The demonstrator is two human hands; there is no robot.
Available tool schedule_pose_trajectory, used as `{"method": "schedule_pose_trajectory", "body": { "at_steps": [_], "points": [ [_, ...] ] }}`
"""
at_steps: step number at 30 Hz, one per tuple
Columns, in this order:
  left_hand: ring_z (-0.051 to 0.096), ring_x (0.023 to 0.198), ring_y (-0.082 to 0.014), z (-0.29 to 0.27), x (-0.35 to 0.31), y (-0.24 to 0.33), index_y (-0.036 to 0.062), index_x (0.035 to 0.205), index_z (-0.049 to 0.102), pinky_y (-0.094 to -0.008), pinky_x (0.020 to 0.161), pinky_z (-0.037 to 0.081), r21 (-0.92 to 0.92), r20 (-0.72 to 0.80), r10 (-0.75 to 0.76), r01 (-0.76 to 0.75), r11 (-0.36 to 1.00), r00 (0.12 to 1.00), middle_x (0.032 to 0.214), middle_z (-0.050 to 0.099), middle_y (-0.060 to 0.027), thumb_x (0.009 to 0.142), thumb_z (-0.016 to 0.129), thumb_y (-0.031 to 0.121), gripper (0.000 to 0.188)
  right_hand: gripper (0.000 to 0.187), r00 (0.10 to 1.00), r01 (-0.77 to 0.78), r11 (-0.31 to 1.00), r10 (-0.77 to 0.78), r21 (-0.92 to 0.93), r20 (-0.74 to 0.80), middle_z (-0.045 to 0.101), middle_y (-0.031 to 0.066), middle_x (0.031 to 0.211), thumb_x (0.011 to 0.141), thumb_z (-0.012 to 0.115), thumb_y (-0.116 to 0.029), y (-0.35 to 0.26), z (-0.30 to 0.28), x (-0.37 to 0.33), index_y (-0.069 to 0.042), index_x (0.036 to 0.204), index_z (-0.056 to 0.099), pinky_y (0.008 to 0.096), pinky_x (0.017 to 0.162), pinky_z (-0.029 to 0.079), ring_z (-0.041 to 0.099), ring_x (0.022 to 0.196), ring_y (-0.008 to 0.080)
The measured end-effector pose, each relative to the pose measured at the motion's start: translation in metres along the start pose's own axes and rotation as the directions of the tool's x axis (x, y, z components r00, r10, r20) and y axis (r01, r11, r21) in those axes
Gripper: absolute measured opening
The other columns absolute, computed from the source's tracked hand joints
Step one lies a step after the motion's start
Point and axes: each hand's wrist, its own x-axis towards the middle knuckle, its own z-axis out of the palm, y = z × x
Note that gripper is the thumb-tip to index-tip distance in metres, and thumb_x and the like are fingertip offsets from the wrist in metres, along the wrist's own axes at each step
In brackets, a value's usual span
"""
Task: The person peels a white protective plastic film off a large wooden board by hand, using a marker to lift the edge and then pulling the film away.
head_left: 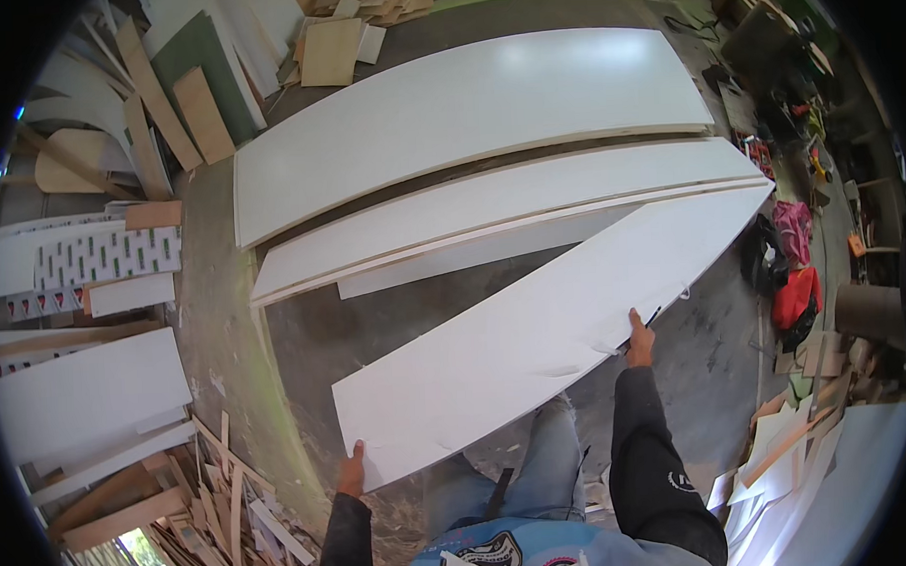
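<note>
A long white panel [515, 331] slants across in front of my legs, its far right end meeting the corner of a stack of white panels [510, 186]. My left hand [351, 472] grips its near left corner, thumb on top and fingers hidden underneath. Farther right along the near edge, my right hand [639, 342] is closed on the panel, thumb up on the white face. A thin dark stick-like thing shows by the right fingers, too small to name. Torn bits of clear film hang at the edge near this hand.
Beyond the stack lies a wider white panel [467, 108]. Wood offcuts [216, 511] pile up at lower left, with boards [207, 82] leaning at upper left. Red bag [797, 296], pink bag [793, 233] and black bag [763, 254] lie on the right.
</note>
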Motion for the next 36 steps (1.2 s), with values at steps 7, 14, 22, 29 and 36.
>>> {"method": "schedule_pose_trajectory", "body": {
  "at_steps": [7,14,22,29,36],
  "points": [
    [0.065,0.108,-0.0358,0.021,0.005,-0.038,-0.0136,0.119,0.060,-0.0421,0.090,0.049,-0.017,-0.130,-0.010,0.007,1.000,0.991,0.115,0.066,-0.0271,0.093,0.062,0.052,0.070,0.031,0.998,-0.062,0.977,0.061,-0.206,-0.009,0.069,0.0097,0.082,0.087,0.075,-0.025,-0.026,0.004,-0.004,0.004,0.094,0.066,0.0305,0.046,0.040,0.060,0.055,0.0161],
    [0.064,0.096,-0.0498,0.049,-0.010,-0.008,-0.0153,0.097,0.066,-0.0517,0.085,0.049,0.379,-0.350,0.108,0.036,0.925,0.930,0.096,0.066,-0.0357,0.091,0.055,0.064,0.080,0.034,0.999,0.026,0.996,-0.029,-0.088,-0.040,0.069,0.0151,0.092,0.088,0.074,-0.014,-0.023,-0.003,0.006,0.014,0.102,0.063,0.0361,0.063,0.053,0.067,0.073,0.0232],
    [0.063,0.097,-0.0506,0.032,0.015,-0.020,-0.0185,0.100,0.063,-0.0530,0.085,0.049,0.377,-0.236,0.116,-0.018,0.926,0.965,0.100,0.064,-0.0392,0.092,0.049,0.068,0.088,0.024,0.992,0.066,0.976,-0.087,-0.207,-0.094,0.063,0.0054,0.074,0.084,0.077,-0.017,-0.015,0.005,-0.017,0.004,0.089,0.066,0.0315,0.049,0.041,0.057,0.056,0.0158],
    [0.061,0.102,-0.0509,-0.028,0.064,-0.071,-0.0213,0.105,0.060,-0.0527,0.089,0.047,0.549,-0.235,0.237,-0.072,0.833,0.943,0.103,0.062,-0.0400,0.089,0.053,0.070,0.092,0.029,0.977,-0.026,0.928,-0.056,-0.371,-0.207,0.060,0.0023,0.068,0.080,0.079,-0.021,0.005,-0.008,-0.095,0.005,0.074,0.067,0.0330,0.055,0.041,0.052,0.060,0.0131],
    [0.062,0.090,-0.0507,-0.131,0.103,-0.089,-0.0214,0.098,0.060,-0.0535,0.081,0.048,0.453,-0.186,0.258,-0.150,0.879,0.948,0.091,0.065,-0.0356,0.089,0.055,0.067,0.089,0.028,0.980,-0.057,0.980,0.019,-0.191,-0.199,0.056,-0.0003,0.064,0.084,0.078,-0.023,0.013,-0.006,-0.238,0.002,0.079,0.066,0.0298,0.047,0.035,0.048,0.052,0.0101]
  ]
}}
